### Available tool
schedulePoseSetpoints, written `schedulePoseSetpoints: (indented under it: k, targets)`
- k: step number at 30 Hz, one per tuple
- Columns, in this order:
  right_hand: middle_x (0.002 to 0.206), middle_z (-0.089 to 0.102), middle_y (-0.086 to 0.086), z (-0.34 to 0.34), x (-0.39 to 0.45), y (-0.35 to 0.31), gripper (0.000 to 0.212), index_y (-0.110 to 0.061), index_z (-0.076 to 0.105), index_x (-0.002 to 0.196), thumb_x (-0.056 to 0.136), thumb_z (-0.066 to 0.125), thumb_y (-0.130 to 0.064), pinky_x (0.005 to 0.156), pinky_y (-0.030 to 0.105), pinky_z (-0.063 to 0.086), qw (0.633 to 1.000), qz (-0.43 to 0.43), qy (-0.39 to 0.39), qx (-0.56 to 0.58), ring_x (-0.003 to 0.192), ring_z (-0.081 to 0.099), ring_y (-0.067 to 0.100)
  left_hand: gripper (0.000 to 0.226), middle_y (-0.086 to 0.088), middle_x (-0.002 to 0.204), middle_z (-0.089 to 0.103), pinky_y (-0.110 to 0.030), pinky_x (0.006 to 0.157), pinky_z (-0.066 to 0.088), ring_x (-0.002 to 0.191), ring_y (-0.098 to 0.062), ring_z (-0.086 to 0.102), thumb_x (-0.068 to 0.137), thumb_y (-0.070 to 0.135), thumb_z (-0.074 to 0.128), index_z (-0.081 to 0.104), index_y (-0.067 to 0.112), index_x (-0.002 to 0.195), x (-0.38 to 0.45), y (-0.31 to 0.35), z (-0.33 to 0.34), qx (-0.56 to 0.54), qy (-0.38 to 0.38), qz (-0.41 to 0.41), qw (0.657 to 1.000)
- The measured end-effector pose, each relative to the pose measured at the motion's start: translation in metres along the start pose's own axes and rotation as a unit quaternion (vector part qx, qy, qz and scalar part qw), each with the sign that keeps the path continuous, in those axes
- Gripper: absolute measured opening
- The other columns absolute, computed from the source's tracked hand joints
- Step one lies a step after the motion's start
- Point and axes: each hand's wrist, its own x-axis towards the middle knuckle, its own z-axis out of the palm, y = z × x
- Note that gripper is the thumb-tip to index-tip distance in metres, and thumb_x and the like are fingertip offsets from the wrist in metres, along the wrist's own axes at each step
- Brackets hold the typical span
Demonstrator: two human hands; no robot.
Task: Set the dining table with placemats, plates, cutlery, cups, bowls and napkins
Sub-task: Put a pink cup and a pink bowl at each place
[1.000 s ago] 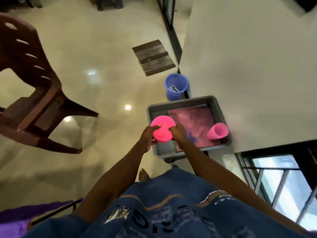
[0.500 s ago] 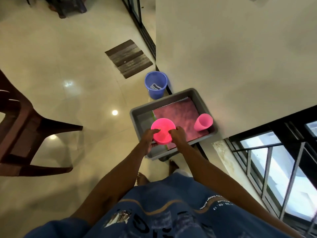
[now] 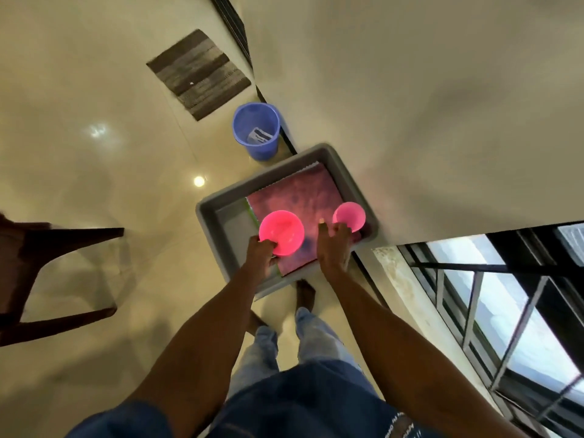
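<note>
Bowl pickup over grey bin [image 3: 344, 172].
My left hand [image 3: 259, 255] grips pink bowl [image 3: 282, 232] by its rim; my right hand [image 3: 334, 248] loose, fingers reaching at pink cup [image 3: 349, 215].

A tub [image 3: 344, 172] sat on the floor [image 3: 94, 184] against the wall [image 3: 410, 105], directly ahead of the person's feet. A placemat [image 3: 294, 194] lay flat inside the tub, filling its right portion; bare tub bottom showed to its left. A bowl [image 3: 281, 232] was over the placemat's near left part, gripped at its near rim by the left hand [image 3: 259, 254]. A cup [image 3: 349, 216] stood at the tub's right side, with the right hand [image 3: 333, 245] just before it. A bucket [image 3: 256, 131] stood behind the tub, a doormat [image 3: 197, 74] farther behind. A chair [image 3: 47, 279] stood well to the left, and a window [image 3: 505, 311] lay to the right.
</note>
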Motion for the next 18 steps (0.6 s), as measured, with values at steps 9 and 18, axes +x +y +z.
schedulePoseSetpoints:
  k: [9,18]
  targets:
    - [0.128,0.052,0.012,-0.007,0.104,0.039,0.068,-0.007,0.049,0.131,0.073,0.079,-0.025,0.076,0.034,0.051,0.983,0.135,0.068,0.101,0.099,0.059,0.029,0.056,-0.015,0.092,0.061,-0.038,0.066,0.052,0.081,-0.031,0.061,0.055,0.009,0.055,0.059,0.008,0.111,0.079,-0.02,0.062,-0.061,0.076,0.018,0.995]
    - [0.123,0.06,0.02,0.025,0.135,0.068,0.064,-0.011,0.052,0.131,0.067,0.061,-0.011,0.05,0.029,0.056,0.949,0.227,0.022,0.216,0.094,0.067,0.042,0.071,-0.021,0.131,0.054,-0.045,0.095,0.049,0.118,-0.039,0.056,0.082,0.031,0.076,0.043,0.004,0.139,0.095,-0.023,0.061,0.034,0.165,0.022,0.986]
